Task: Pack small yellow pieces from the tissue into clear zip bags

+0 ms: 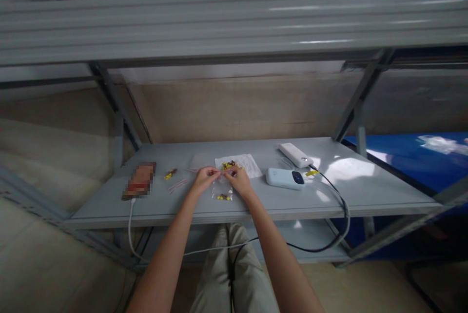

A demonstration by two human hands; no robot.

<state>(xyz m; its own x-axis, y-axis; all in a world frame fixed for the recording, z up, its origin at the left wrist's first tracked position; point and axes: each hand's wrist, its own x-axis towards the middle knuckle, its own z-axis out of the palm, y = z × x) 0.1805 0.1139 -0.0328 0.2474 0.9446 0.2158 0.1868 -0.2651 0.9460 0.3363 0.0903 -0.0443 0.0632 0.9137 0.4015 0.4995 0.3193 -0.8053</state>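
Note:
A small clear plastic bag (222,189) hangs down over the shelf top between my hands, a few yellow and brown pieces (223,197) at its bottom. My left hand (204,179) pinches its top edge from the left. On the right, my right hand (238,180) has its fingers closed on the same edge. Just behind my fingers, a loose heap of small yellow and dark brown pieces (229,165) lies on a white sheet (250,166). Left of my hands are a smaller group of such pieces (170,174) and several thin pale pink strips (177,185).
A phone (141,180) with a white cable lies at the far left of the grey shelf (204,208). To the right are a light blue device with a dark display (285,178) and a white power bank (294,154); cables droop over the front edge. A grey beam (234,25) crosses above.

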